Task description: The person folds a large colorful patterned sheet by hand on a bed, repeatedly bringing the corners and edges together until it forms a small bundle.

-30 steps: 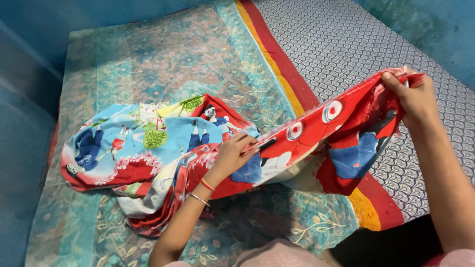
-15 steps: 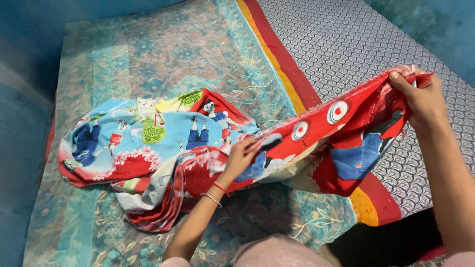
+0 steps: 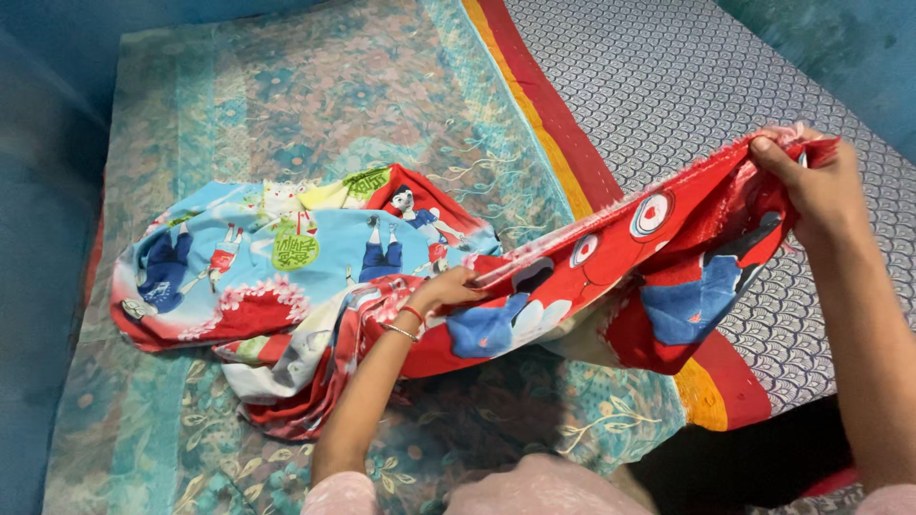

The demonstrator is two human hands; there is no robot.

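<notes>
right hand (image 3: 809,186) fingertips buried in printed cloth (image 3: 572,277) edge; right forearm cut off at frame's bottom; cloth's underside folds hidden, print figures unreadable

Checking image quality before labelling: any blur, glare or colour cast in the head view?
Head view: strong blue-teal cast, dim at the left edge; no glare. The printed cloth is sharp enough to show its figures. The left hand and right hand are only slightly soft. The grey patterned mattress looks crisp, while the pink garment at the bottom edge is blurred.
</notes>
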